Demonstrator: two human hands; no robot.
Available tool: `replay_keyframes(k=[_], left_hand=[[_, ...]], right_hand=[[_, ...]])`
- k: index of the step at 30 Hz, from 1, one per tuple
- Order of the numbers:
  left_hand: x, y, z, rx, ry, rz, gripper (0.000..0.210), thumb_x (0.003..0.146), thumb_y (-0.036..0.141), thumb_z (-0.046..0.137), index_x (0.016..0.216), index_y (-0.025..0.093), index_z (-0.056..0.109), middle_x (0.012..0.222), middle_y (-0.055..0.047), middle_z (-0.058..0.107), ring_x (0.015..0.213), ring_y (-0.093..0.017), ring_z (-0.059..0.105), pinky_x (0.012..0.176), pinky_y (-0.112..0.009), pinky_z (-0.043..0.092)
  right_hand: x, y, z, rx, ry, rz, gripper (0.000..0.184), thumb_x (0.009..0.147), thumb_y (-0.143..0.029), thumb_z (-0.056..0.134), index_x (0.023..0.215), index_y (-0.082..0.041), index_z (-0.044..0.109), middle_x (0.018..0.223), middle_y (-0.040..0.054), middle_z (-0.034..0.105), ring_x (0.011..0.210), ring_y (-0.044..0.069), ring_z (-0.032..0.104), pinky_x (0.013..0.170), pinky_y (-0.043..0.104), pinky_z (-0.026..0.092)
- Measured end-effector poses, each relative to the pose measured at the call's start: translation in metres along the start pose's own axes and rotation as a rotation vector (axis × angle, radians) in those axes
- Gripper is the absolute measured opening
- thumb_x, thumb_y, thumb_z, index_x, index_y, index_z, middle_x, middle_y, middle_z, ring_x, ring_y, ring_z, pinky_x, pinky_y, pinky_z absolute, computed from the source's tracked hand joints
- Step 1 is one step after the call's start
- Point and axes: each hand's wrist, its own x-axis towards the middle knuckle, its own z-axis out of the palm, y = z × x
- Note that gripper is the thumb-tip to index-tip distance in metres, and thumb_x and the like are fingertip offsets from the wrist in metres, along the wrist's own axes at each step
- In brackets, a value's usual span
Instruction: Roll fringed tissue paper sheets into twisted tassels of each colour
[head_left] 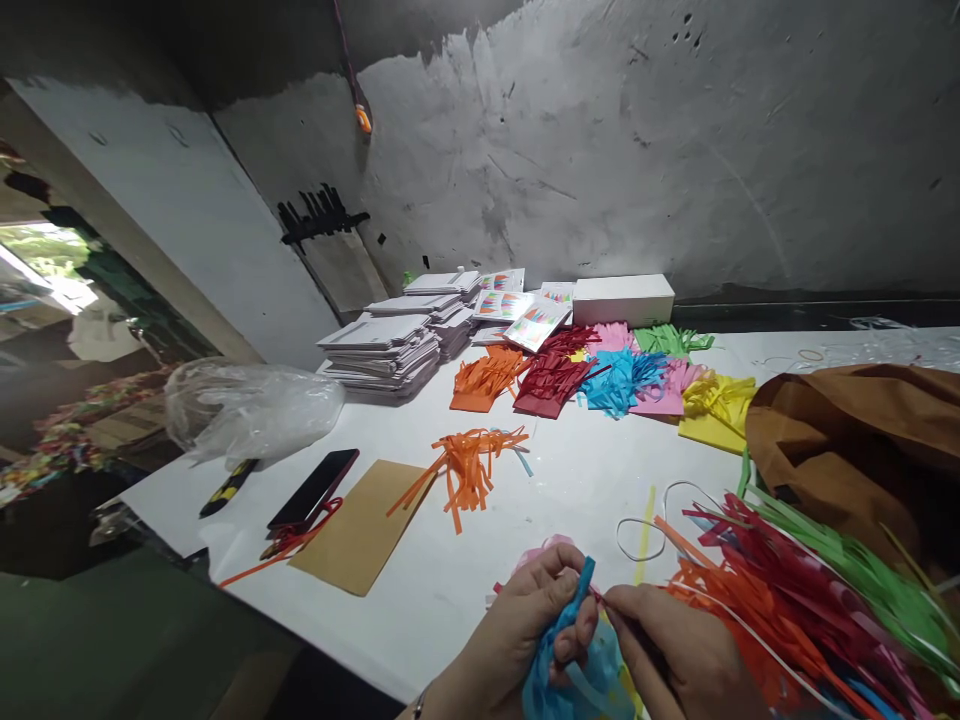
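My left hand [521, 615] is closed around a blue paper tassel [551, 670], whose twisted top sticks up past the thumb and whose strips hang down. Right beside it, my right hand [686, 640] pinches at the tassel's top with thumb and forefinger. A thin reddish bit shows at those fingertips, too small to name. Behind my left hand, pink paper [553, 547] is partly hidden. An orange paper tassel [469, 470] lies farther up the table. Loops of white string [618, 535] rest beyond my right hand, with a pale yellow strip [645, 530] across them.
Loose orange tassels [720, 590], along with red and green ones, heap at the right beside a brown bag [847, 420]. Flat fringed bundles line the back, near white packet stacks [382, 355] and a white box [622, 298]. Cardboard [364, 530], a phone [315, 488] and a cutter [227, 488] lie left.
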Motion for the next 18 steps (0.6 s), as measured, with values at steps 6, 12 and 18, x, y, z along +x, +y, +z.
replay_keyframes(k=[6,12,18], left_hand=[[-0.002,-0.004,0.002,0.176,0.043,0.093,0.035,0.087,0.045,0.076,0.091,0.019,0.052,0.060,0.001,0.063,0.041,-0.004,0.036,0.040,-0.013,0.025],[-0.005,-0.001,0.004,0.324,0.053,0.127,0.036,0.087,0.047,0.075,0.087,0.017,0.054,0.057,0.003,0.061,0.043,-0.004,0.038,0.044,-0.015,0.027],[-0.005,0.010,0.003,0.251,-0.040,0.001,0.033,0.088,0.043,0.074,0.085,0.018,0.052,0.055,0.003,0.062,0.036,-0.003,0.033,0.039,-0.016,0.021]], right_hand=[[0.006,0.000,-0.005,0.315,-0.197,0.334,0.033,0.101,-0.048,0.049,0.092,-0.022,0.068,0.073,0.0013,0.070,0.060,0.013,0.064,0.056,0.020,0.049],[0.004,-0.001,0.013,0.860,-0.164,0.618,0.058,0.086,-0.067,0.066,0.118,-0.018,0.057,0.069,-0.0017,0.066,0.043,0.007,0.053,0.044,0.018,0.041],[0.000,0.010,0.008,0.541,-0.182,0.397,0.037,0.098,-0.053,0.055,0.116,-0.022,0.061,0.073,0.0019,0.072,0.054,0.013,0.065,0.051,0.020,0.050]])
